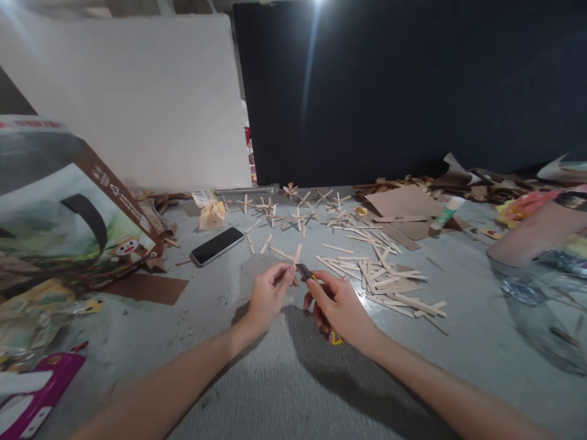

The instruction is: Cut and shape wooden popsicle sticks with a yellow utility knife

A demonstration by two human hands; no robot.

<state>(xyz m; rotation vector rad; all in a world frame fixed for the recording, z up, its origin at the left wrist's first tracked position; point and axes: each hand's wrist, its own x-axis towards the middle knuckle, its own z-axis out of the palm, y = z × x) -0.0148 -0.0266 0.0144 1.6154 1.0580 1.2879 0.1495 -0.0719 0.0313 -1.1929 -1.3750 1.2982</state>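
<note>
A phone (217, 247) with a glossy dark screen lies on the grey worktop (220, 379). The left hand (267, 294) pinches a flat, pale wooden stick (298, 252) between closed-up fingers. Just beside it, the right hand's (339, 299) fingers wrap a dark, yellow-trimmed tool (304, 273). Thin loose sticks (389, 282) lie heaped farther right.

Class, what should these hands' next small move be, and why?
Probably ease the dark-and-yellow cutter-like tool against the pale, flat wooden stick: the left hand pinches the stick, while the right hand holds the tool with its dark end close by.
</note>
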